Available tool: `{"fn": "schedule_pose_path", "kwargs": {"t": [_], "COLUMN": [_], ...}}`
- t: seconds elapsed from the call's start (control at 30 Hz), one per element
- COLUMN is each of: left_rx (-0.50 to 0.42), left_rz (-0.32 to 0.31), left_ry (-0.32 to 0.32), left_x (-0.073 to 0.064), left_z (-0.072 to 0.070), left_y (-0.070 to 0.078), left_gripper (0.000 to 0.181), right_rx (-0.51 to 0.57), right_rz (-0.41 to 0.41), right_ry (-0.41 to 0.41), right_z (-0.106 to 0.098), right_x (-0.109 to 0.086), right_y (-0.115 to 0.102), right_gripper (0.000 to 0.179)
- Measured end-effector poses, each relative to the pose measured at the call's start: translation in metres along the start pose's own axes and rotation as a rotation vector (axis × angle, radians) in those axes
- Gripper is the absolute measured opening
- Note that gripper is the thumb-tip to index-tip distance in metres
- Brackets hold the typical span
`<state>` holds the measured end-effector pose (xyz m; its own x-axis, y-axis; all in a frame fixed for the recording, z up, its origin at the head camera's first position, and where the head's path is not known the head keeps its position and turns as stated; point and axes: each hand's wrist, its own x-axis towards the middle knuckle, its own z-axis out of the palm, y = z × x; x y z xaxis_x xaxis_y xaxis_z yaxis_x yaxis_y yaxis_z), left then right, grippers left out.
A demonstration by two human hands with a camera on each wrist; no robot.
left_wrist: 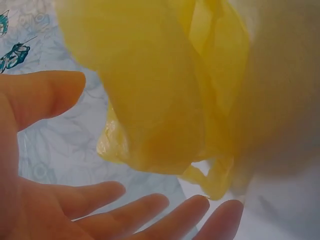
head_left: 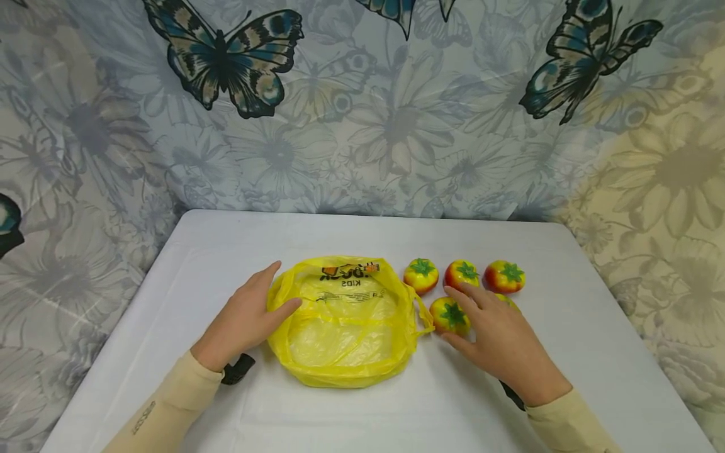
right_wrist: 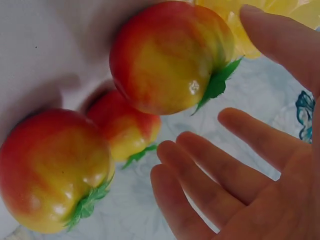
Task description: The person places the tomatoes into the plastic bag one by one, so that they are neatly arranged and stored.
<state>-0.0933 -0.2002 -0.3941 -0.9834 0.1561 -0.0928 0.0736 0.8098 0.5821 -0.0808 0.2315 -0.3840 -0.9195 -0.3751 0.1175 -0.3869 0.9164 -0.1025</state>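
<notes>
The left hand [head_left: 243, 314] has its fingers nearly straight and spread, the thumb well apart from them, holding nothing; the right hand [head_left: 498, 336] is likewise loosely open, its fingers slightly bent and its grasp empty, just beside a fruit [head_left: 450, 316] with a green leafy top; whether either hand brushes anything, I cannot tell. By the left hand lies a yellow plastic bag [head_left: 345, 346], its wide mouth open, dark print near its rim; it sits about midway between the left and right edges of the white table [head_left: 340, 421]; its handle [head_left: 425, 318] reaches right, to the front fruit. Three more red-and-yellow fruits [head_left: 504, 277] form a row behind, towards the table's far right corner; another [head_left: 510, 302] shows partly behind the right hand. Beige sleeves [head_left: 187, 384] cover the forearms; beyond the far edge stands a backdrop [head_left: 396, 170] of flowers and butterflies.
</notes>
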Motion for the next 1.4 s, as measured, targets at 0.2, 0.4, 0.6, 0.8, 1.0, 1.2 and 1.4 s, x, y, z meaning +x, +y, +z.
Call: {"fn": "schedule_pose_path", "kwargs": {"t": [0.2, 0.4, 0.6, 0.8, 1.0, 1.2, 1.4], "left_rx": [-0.020, -0.011, 0.000, 0.006, 0.003, -0.006, -0.014], "left_rz": [-0.010, -0.007, -0.012, -0.023, -0.032, -0.037, -0.026], "left_ry": [-0.019, -0.016, -0.015, -0.019, -0.022, -0.028, -0.032], "left_x": [0.003, 0.005, 0.007, 0.008, 0.009, 0.009, 0.010], "left_z": [0.003, 0.005, 0.007, 0.007, 0.005, 0.004, 0.005], "left_y": [-0.001, -0.005, -0.009, -0.010, -0.011, -0.012, -0.013], "left_gripper": [0.094, 0.091, 0.089, 0.086, 0.084, 0.083, 0.084], "right_rx": [-0.014, -0.023, -0.038, -0.044, -0.050, -0.059, -0.039], "right_rz": [0.010, 0.001, -0.016, -0.031, -0.060, -0.108, -0.132], "right_ry": [-0.032, -0.048, -0.049, -0.050, -0.028, 0.030, 0.034], "right_z": [0.003, 0.006, 0.010, 0.011, 0.002, -0.021, -0.039], "right_x": [0.002, 0.005, 0.008, 0.011, 0.015, 0.025, 0.045], "right_y": [-0.002, -0.004, -0.005, -0.006, -0.007, -0.013, -0.026], "right_gripper": [0.083, 0.078, 0.074, 0.071, 0.071, 0.068, 0.066]}}
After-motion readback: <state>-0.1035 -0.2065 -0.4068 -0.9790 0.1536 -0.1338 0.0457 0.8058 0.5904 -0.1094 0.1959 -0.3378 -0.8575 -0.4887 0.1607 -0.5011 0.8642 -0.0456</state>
